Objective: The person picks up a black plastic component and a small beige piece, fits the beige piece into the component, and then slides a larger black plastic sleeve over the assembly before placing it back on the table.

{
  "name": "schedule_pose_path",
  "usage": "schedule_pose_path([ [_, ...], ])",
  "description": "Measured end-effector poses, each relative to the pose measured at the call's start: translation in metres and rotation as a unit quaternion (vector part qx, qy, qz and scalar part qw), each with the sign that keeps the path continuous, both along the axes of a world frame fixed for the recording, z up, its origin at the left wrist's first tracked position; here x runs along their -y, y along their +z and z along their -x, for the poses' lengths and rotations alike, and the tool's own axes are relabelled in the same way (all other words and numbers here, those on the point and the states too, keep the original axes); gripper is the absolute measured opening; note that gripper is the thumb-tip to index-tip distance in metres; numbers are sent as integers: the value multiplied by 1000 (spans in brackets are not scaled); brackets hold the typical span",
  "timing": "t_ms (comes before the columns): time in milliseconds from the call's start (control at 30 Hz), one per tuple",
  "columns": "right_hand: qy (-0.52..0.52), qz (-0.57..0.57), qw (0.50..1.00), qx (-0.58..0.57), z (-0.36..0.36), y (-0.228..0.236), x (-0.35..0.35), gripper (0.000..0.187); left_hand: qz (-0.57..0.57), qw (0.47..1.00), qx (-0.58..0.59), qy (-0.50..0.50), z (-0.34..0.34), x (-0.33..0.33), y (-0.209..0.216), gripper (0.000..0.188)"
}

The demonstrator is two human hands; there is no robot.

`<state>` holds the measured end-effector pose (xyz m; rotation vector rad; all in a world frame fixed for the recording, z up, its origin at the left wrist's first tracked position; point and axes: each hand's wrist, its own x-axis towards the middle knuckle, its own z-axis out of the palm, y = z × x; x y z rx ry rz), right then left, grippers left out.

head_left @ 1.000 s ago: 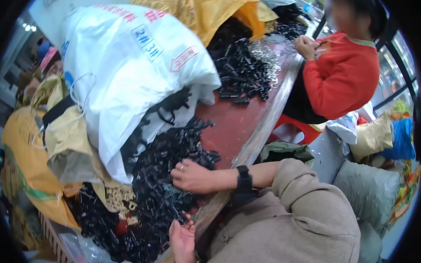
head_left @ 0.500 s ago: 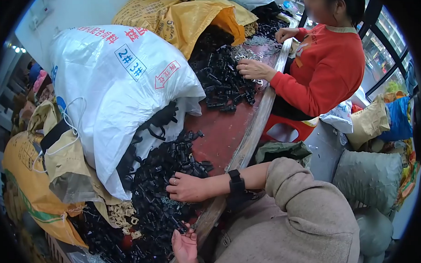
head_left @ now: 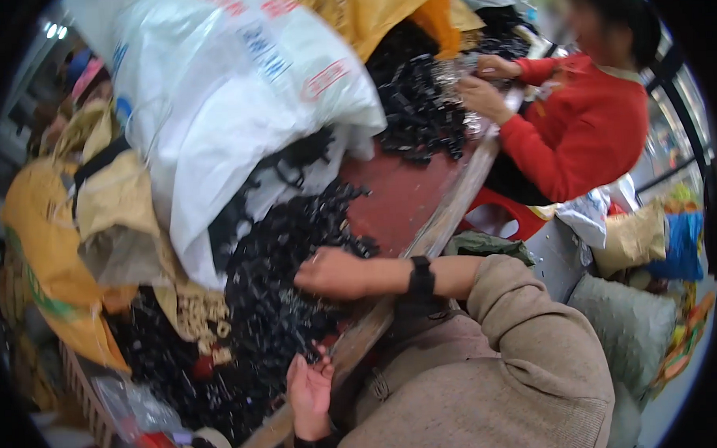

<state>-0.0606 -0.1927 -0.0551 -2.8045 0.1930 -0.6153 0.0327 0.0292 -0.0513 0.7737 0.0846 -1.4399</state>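
My left hand (head_left: 308, 388) is palm up at the table's near edge, its fingertips pinching a small black plastic part (head_left: 316, 355). My right hand (head_left: 329, 274), with a black band on the wrist, is above a heap of small black plastic parts (head_left: 270, 306). Its fingers look curled inward, but blur hides whether anything is between them. A few small shiny metal pieces appear to lie among the black parts between my hands.
A white woven sack (head_left: 237, 125) spills black parts onto the red tabletop (head_left: 385, 191) with its wooden edge (head_left: 442, 229). Beige pieces (head_left: 204, 316) lie beside the heap. Across the table, a person in a red sweater (head_left: 584, 129) handles parts near a yellow sack (head_left: 438, 20).
The whole view has shifted and blurred. My right hand has pulled in, its fingers more curled. The left still pinches a black part. The other person's hands have come closer together.
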Motion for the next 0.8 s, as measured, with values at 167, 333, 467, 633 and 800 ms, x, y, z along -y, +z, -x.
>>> schedule_pose_path([
  [167,-27,-211,977,12,11,7,10,11,10,1000,27,-2,3,5,3,32],
  [333,-23,-285,957,46,13,17,11,9,11,1000,5,6,2,8,6,27],
  [467,-38,-370,928,6,14,22,9,9,17,1000,2,4,2,8,6,27],
  [633,-51,-453,889,-32,14,24,6,10,18,1000,10,7,0,8,7,27],
  [800,-60,-501,863,20,24,25,-6,10,29,999,45,8,10,11,7,30],
])
